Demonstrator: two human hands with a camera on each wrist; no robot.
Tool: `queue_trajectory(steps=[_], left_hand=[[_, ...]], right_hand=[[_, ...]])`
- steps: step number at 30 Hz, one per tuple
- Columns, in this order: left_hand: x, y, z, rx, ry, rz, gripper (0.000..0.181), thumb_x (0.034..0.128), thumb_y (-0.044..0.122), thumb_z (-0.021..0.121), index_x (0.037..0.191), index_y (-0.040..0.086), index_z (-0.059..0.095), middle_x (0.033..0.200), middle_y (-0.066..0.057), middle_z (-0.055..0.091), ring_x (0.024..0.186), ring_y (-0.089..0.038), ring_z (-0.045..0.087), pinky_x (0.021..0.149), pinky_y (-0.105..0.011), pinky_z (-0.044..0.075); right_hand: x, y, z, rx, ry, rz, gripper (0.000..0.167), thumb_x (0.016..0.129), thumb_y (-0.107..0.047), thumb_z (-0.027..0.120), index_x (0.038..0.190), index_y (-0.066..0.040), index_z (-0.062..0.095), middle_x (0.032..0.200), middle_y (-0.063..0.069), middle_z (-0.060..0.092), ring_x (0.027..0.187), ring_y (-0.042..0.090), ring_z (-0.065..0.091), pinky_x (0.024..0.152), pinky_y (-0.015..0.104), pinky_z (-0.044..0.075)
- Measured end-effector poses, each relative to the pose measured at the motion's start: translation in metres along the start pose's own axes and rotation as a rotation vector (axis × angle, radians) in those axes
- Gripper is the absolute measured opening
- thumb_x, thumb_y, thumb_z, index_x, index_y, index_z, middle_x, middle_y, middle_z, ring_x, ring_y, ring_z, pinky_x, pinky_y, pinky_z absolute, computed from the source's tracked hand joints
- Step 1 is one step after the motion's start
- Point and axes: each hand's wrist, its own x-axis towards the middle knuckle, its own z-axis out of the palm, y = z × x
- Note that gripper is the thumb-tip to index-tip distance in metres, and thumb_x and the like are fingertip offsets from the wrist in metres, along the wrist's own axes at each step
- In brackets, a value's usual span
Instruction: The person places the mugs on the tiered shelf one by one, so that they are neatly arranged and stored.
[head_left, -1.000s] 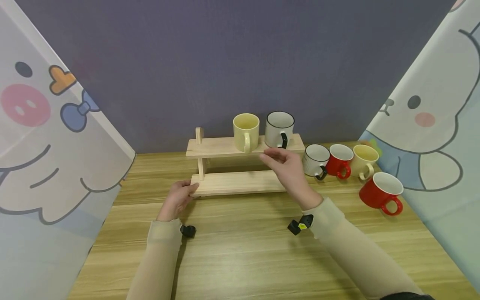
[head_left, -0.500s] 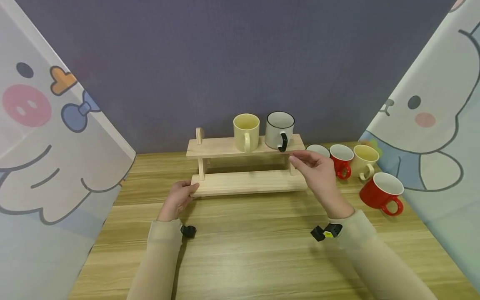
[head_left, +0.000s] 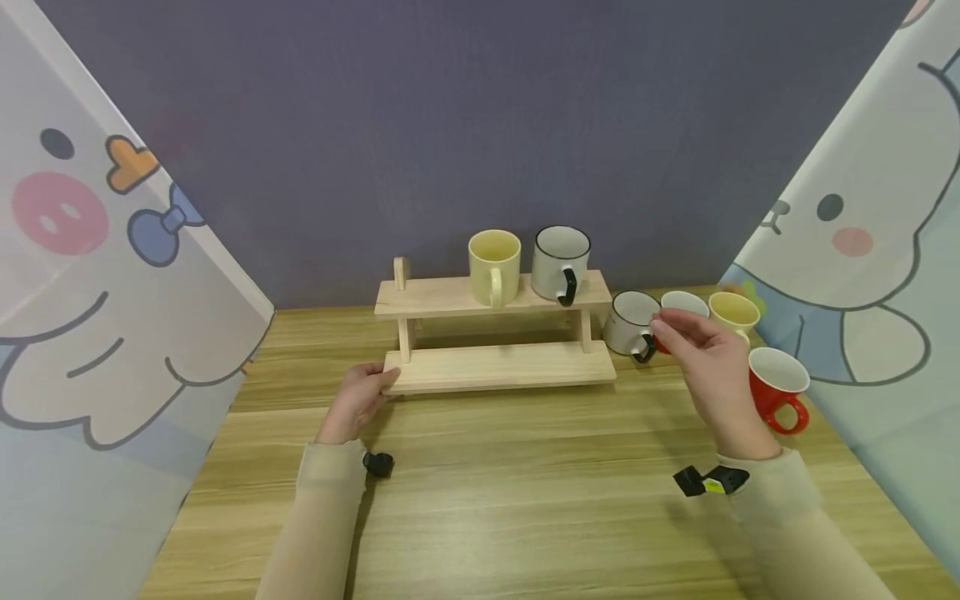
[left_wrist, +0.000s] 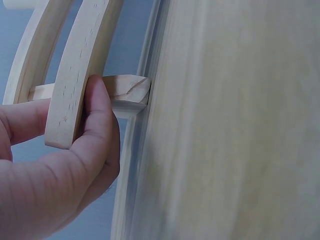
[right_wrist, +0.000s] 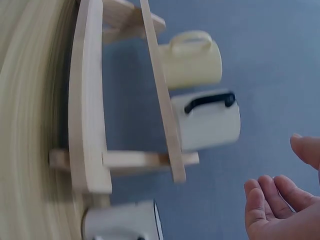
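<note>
My left hand [head_left: 355, 402] pinches the left end of the lower board of a two-tier wooden shelf [head_left: 502, 368]; the left wrist view shows thumb and fingers on either side of the board [left_wrist: 70, 100]. A yellow mug [head_left: 487, 271] and a white mug with a black rim and handle [head_left: 551, 271] stand upright on the upper board. My right hand [head_left: 712, 367] hovers beside the shelf with fingers loosely bent and nothing between them, as the right wrist view confirms. It partly covers a red mug [head_left: 684, 302] behind it. Left of it stands another white mug [head_left: 624, 329].
Right of my right hand are a yellow mug [head_left: 737, 310] and a red mug [head_left: 776, 379], which leans on its side somewhat. A grey-purple wall [head_left: 480, 117] rises behind the shelf. Cartoon-printed panels [head_left: 855, 308] flank the wooden table [head_left: 480, 483].
My right hand has moved rightward, from in front of the shelf's white mug to in front of the red mug by the shelf. The left hand and the shelf have stayed put.
</note>
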Motion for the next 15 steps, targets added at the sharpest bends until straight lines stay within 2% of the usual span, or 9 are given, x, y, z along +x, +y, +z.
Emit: queue_trajectory(steps=[3,8,10,15], left_hand=[[0.0,0.0,0.0,-0.007,0.005,-0.003,0.061,0.1056,0.016,0.06,0.15,-0.015,0.031,0.137,-0.024,0.044,0.115,-0.025,0.052,0.1,-0.038,0.046],[0.001,0.0,0.001,-0.033,0.0,0.008,0.056,0.1062,0.013,0.058,0.148,-0.016,0.034,0.133,-0.024,0.048,0.11,-0.024,0.058,0.089,-0.029,0.053],[0.001,0.0,0.001,-0.039,-0.005,0.017,0.055,0.1063,0.013,0.058,0.147,-0.017,0.034,0.132,-0.025,0.049,0.108,-0.024,0.059,0.086,-0.028,0.054],[0.002,0.0,0.001,-0.044,-0.003,0.018,0.056,0.1061,0.013,0.058,0.147,-0.017,0.035,0.132,-0.026,0.05,0.107,-0.024,0.061,0.087,-0.029,0.054]], right_hand=[[-0.001,0.006,-0.014,-0.02,0.024,0.019,0.039,0.094,-0.018,0.078,0.126,0.003,0.069,0.108,-0.004,0.072,0.094,0.009,0.065,0.076,0.013,0.051],[-0.003,0.012,-0.038,-0.137,0.088,0.051,0.044,0.095,-0.023,0.077,0.13,0.001,0.067,0.11,-0.01,0.071,0.097,0.006,0.062,0.076,0.011,0.048],[-0.005,0.015,-0.047,-0.151,0.108,0.066,0.043,0.095,-0.023,0.077,0.13,0.0,0.068,0.109,-0.012,0.072,0.098,0.005,0.062,0.078,0.01,0.048],[-0.006,0.022,-0.066,-0.032,0.154,0.075,0.039,0.092,-0.013,0.079,0.126,0.002,0.07,0.104,-0.009,0.073,0.093,0.005,0.064,0.079,0.01,0.049]])
